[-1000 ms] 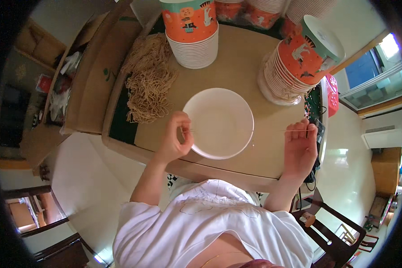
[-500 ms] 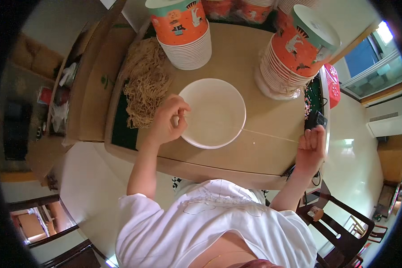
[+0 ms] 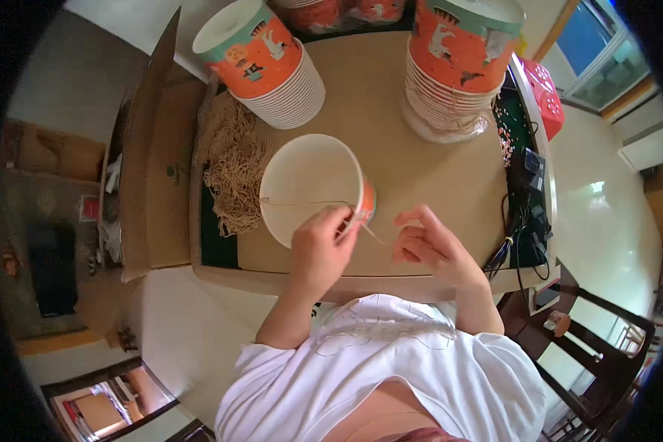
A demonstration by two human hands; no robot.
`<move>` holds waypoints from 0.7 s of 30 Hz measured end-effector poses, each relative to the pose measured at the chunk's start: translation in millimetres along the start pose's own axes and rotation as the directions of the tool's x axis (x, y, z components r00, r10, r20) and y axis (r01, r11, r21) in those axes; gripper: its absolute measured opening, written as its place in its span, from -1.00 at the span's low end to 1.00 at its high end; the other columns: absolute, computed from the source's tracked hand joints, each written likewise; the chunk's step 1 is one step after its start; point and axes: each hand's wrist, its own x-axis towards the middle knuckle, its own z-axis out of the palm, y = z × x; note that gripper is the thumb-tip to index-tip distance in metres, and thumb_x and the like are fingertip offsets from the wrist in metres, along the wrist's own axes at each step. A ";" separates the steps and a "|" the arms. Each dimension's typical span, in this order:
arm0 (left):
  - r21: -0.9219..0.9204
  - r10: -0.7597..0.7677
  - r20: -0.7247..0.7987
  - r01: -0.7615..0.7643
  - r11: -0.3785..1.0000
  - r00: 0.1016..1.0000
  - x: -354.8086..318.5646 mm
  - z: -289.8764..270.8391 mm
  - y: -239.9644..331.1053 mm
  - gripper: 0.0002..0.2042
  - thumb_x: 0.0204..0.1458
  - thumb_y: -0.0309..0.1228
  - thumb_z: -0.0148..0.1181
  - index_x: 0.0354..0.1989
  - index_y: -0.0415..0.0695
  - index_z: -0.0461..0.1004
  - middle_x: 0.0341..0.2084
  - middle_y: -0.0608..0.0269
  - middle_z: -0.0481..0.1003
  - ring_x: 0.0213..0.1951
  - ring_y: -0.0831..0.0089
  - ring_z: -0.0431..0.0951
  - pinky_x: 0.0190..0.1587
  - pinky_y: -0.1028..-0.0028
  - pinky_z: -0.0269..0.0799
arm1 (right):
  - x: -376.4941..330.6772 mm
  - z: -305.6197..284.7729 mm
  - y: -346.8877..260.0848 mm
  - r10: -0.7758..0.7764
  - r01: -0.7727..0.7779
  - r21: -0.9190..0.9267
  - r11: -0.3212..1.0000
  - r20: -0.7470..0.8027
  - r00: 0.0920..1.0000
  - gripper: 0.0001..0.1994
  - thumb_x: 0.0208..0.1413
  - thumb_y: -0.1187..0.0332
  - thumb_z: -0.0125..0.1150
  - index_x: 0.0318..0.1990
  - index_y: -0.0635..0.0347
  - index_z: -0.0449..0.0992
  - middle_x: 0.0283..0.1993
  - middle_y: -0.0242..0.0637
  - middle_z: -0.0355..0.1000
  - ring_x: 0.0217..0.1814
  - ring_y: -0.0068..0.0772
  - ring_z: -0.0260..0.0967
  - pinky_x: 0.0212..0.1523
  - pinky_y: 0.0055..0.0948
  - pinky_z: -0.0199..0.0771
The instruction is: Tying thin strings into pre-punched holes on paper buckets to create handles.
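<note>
A paper bucket with a white inside lies tipped on the cardboard-covered table, its mouth toward me and some orange outer wall at its right. A thin tan string runs across the mouth from the left rim. My left hand is closed at the lower right rim, pinching the string there; a loose end sticks out to the right. Just right of that end, my right hand is open, index finger stretched and the others loosely bent, with nothing visible in it. Beside the bucket on the left lies a tangled heap of tan strings.
Behind the bucket stands a stack of orange-and-green paper buckets. Another stack, with strings draped on it, stands back right. Black cables and an adapter lie along the right edge, near a red plastic item. An open cardboard box is at left.
My left hand has moved from the bucket's left side to its right rim. My right hand has let go of the string and come inward. The bucket has turned, showing its orange side.
</note>
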 end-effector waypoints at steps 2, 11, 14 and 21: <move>-0.162 -0.074 -0.002 0.072 0.984 0.997 2.1 -7.2 -9.7 -0.87 -0.02 -0.52 0.25 -0.29 -0.24 0.51 -0.42 0.14 0.55 -0.45 0.37 0.58 -0.35 0.47 0.47 | 6.7 -0.3 7.5 0.010 -0.011 -0.061 0.998 -0.013 1.000 -0.80 0.24 0.55 -0.09 -0.01 0.23 0.22 -0.43 -0.30 0.40 -0.43 -0.59 0.24 -0.41 -0.60 0.21; -0.414 -0.177 0.093 0.200 0.888 0.980 -3.1 -19.7 -15.1 -0.86 -0.03 -0.61 0.24 -0.28 -0.27 0.47 -0.41 0.34 0.53 -0.34 0.60 0.55 -0.21 0.56 0.46 | 43.3 21.6 25.5 -0.223 0.167 -0.388 0.906 -0.104 0.969 -0.83 0.20 0.46 0.12 -0.11 0.23 0.30 -0.46 -0.36 0.38 -0.47 -0.64 0.25 -0.45 -0.57 0.28; -0.493 -0.146 0.126 0.190 0.849 0.981 -3.7 -19.8 -18.7 -0.81 -0.04 -0.62 0.24 -0.22 -0.27 0.45 -0.36 0.34 0.53 -0.31 0.59 0.55 -0.17 0.55 0.46 | 41.8 26.0 31.4 -0.279 0.216 -0.380 0.900 -0.120 0.953 -0.80 0.17 0.48 0.15 -0.09 0.23 0.30 -0.45 -0.35 0.37 -0.46 -0.63 0.25 -0.45 -0.55 0.29; -0.585 -0.085 0.193 0.184 0.790 0.978 -0.1 -22.6 -4.6 -0.71 -0.06 -0.62 0.26 -0.12 -0.28 0.44 -0.23 0.31 0.50 -0.25 0.62 0.52 -0.15 0.57 0.44 | 37.3 27.0 32.3 -0.349 0.283 -0.377 0.882 -0.120 0.929 -0.80 0.16 0.49 0.16 -0.11 0.23 0.30 -0.41 -0.32 0.38 -0.44 -0.58 0.28 -0.45 -0.54 0.31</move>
